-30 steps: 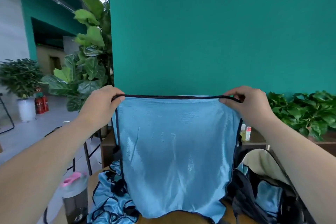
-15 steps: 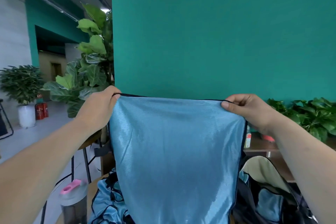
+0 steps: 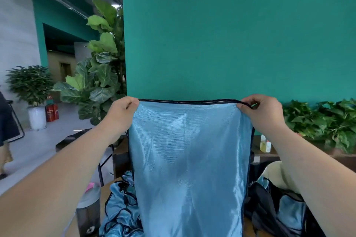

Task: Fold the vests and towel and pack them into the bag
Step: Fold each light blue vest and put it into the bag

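A shiny light-blue vest (image 3: 189, 159) with black trim is hanging upright in mid-air, its top edge stretching level between 2 hands above the wooden table (image 3: 105, 191). The left hand (image 3: 121, 115) is pinching the top left corner, its fingers curling tight on the fabric. The right hand (image 3: 264, 113) is gripping the top right corner, thumb and fingers closing on the black trim. Below on the left, a crumpled pile of more blue vests (image 3: 119, 209) is lying on the table, just beside a dark bottle with a pink lid (image 3: 89, 211). On the right, an open black bag (image 3: 267, 206) is holding blue fabric, with a cream towel (image 3: 277, 176) showing behind it. A teal wall (image 3: 231, 34) is filling the background, with a fiddle-leaf plant (image 3: 102, 71) standing to its left.
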Demonstrator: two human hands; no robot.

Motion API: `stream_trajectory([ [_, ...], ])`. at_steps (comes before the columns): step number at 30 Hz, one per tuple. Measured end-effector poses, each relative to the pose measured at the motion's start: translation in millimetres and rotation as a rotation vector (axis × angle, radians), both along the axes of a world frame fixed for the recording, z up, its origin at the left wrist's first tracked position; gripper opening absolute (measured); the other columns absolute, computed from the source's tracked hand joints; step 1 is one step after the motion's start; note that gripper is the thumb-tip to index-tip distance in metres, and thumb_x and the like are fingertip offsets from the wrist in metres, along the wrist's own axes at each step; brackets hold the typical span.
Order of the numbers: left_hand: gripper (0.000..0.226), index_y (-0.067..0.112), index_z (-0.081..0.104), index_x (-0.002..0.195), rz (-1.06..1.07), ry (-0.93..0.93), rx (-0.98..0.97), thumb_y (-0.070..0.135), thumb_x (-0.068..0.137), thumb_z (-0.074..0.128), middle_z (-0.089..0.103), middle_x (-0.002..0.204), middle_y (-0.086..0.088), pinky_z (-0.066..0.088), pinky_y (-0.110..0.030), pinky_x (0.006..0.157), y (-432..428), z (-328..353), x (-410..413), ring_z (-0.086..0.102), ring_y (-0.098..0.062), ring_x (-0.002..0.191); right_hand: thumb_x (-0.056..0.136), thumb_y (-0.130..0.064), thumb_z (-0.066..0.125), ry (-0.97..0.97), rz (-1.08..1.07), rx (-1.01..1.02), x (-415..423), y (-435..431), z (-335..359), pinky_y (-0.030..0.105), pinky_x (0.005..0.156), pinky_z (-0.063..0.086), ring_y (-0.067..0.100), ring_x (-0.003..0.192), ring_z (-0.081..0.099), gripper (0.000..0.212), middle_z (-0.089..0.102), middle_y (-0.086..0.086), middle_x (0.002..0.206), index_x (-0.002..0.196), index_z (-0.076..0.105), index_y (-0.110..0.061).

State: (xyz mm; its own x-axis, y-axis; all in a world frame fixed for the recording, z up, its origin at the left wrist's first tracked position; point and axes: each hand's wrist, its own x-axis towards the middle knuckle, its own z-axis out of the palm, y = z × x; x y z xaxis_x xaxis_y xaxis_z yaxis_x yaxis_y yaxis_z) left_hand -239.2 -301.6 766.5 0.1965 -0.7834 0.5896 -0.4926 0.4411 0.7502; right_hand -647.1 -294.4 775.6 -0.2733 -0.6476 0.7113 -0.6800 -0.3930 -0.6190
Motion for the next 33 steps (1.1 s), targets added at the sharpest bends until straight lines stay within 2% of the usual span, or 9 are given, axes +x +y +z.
stream_trajectory([
  [5, 0.027, 0.015, 0.074, 0.099, -0.047, 0.007, -0.036, 0.041, 0.101, 0.068, 0.062, 0.083, -0.002, 0.041, -0.021, 0.065, 3.1, -1.4, -4.8, 0.050, -0.012, 0.073, 0.090, -0.038, 0.082, -0.091, -0.028, -0.007, 7.2, -3.3, 0.7, 0.026, 0.058, 0.043, 0.015, 0.075, 0.063, 0.021, 0.069, -0.004, 0.082, 0.086, 0.069, -0.022],
  [8, 0.020, 0.013, 0.076, 0.097, -0.180, 0.054, -0.031, 0.031, 0.092, 0.080, 0.079, 0.095, -0.005, 0.050, -0.026, 0.082, 6.5, -0.3, 1.5, 0.067, -0.012, 0.083, 0.091, -0.040, 0.081, -0.093, -0.032, -0.015, 4.6, -1.3, 2.1, 0.028, 0.062, 0.047, 0.013, 0.078, 0.063, 0.025, 0.068, -0.005, 0.085, 0.089, 0.066, -0.020],
  [13, 0.011, 0.022, 0.078, 0.094, -0.037, -0.259, -0.082, 0.033, 0.094, 0.077, 0.079, 0.088, 0.007, 0.052, -0.029, 0.076, 10.0, 12.7, 16.8, 0.068, 0.001, 0.075, 0.095, -0.034, 0.078, -0.045, 0.013, -0.018, -9.9, -0.6, 8.8, 0.034, 0.073, 0.051, 0.015, 0.082, 0.064, 0.018, 0.068, -0.006, 0.088, 0.101, 0.067, -0.020],
  [17, 0.037, 0.018, 0.073, 0.105, 0.170, -0.695, -0.373, 0.048, 0.102, 0.052, 0.066, 0.071, 0.009, 0.052, -0.037, 0.061, 17.7, 26.2, 13.9, 0.061, -0.010, 0.062, 0.107, -0.030, 0.060, 0.082, -0.006, -0.042, -9.4, 3.5, 25.5, 0.031, 0.075, 0.044, 0.020, 0.085, 0.060, 0.021, 0.067, -0.008, 0.089, 0.118, 0.072, -0.018],
  [20, 0.045, 0.015, 0.069, 0.113, 0.314, -0.770, -0.477, 0.049, 0.106, 0.040, 0.069, 0.074, -0.004, 0.052, -0.040, 0.058, 22.5, 42.4, 11.2, 0.065, -0.030, 0.065, 0.108, -0.032, 0.055, 0.027, 0.039, -0.028, -9.1, 3.1, 41.5, 0.033, 0.072, 0.045, 0.023, 0.087, 0.061, 0.018, 0.066, -0.010, 0.090, 0.114, 0.069, -0.021],
  [25, 0.034, 0.016, 0.055, 0.124, 0.402, -0.893, -0.379, 0.039, 0.113, 0.033, 0.061, 0.070, 0.000, 0.044, -0.037, 0.051, 24.4, 62.0, 9.5, 0.058, -0.023, 0.058, 0.107, -0.023, 0.057, 0.016, 0.114, 0.038, -8.5, 8.3, 62.8, 0.034, 0.071, 0.044, 0.021, 0.083, 0.055, 0.015, 0.068, 0.001, 0.095, 0.105, 0.071, -0.017],
  [27, 0.032, 0.014, 0.055, 0.129, 0.394, -0.882, -0.354, 0.034, 0.114, 0.034, 0.067, 0.086, -0.005, 0.046, -0.040, 0.060, 27.7, 65.7, 5.3, 0.063, -0.029, 0.071, 0.107, -0.020, 0.056, 0.035, 0.121, 0.057, -8.8, 11.8, 68.9, 0.031, 0.069, 0.043, 0.021, 0.083, 0.054, 0.016, 0.067, 0.004, 0.096, 0.105, 0.072, -0.014],
  [30, 0.031, 0.015, 0.059, 0.136, 0.336, -0.789, -0.388, 0.027, 0.114, 0.040, 0.066, 0.128, -0.008, 0.051, -0.046, 0.090, 31.4, 68.7, 1.5, 0.064, -0.033, 0.111, 0.106, -0.016, 0.057, 0.064, 0.127, 0.095, -12.2, 13.8, 73.5, 0.029, 0.068, 0.044, 0.023, 0.088, 0.055, 0.017, 0.067, 0.008, 0.098, 0.106, 0.073, -0.010],
  [33, 0.028, 0.012, 0.062, 0.133, 0.297, -0.809, -0.443, 0.020, 0.112, 0.045, 0.057, 0.126, -0.009, 0.049, -0.048, 0.096, 28.1, 70.7, 5.2, 0.060, -0.034, 0.112, 0.102, -0.012, 0.059, 0.216, 0.061, 0.171, -17.4, 15.2, 77.9, 0.032, 0.068, 0.044, 0.025, 0.085, 0.056, 0.016, 0.068, 0.007, 0.094, 0.101, 0.074, -0.014],
])
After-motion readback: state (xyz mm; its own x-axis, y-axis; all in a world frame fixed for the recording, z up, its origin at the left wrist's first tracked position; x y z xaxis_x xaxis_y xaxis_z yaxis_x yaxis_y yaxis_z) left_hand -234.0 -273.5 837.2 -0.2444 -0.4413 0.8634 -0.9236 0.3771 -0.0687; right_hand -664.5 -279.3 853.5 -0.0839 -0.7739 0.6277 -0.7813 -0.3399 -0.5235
